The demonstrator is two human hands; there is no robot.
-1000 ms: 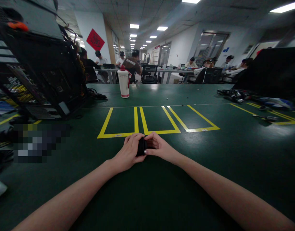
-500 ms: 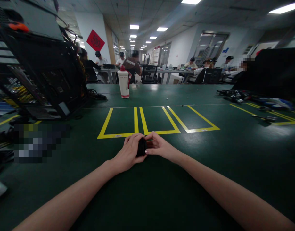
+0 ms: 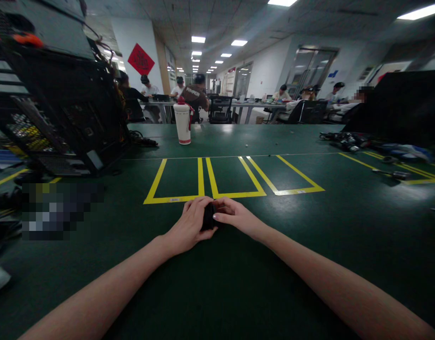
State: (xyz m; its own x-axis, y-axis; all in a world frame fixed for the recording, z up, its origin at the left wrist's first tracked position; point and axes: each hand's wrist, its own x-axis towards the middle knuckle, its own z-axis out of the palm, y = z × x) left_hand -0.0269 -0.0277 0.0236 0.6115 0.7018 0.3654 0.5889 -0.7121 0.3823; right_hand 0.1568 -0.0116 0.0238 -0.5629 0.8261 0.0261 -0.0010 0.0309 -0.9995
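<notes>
A small black object (image 3: 208,217) is between my two hands, just in front of the yellow tape outlines on the green table (image 3: 217,283). My left hand (image 3: 192,222) is wrapped round its left side, with the thumb below it. From the right, my right hand (image 3: 234,215) touches it with thumb and fingers bent together. Much of the object is hidden by my fingers.
Yellow tape frames (image 3: 234,194) lie beyond my hands. A white bottle with a red lid (image 3: 183,123) stands farther back. On the left is an open black computer case (image 3: 79,118) with cables. Tools and cables (image 3: 345,140) lie at the right. People sit in the background.
My right thumb has shifted slightly up on the black object, and the right fingers have lowered a little. My left hand has hardly moved.
</notes>
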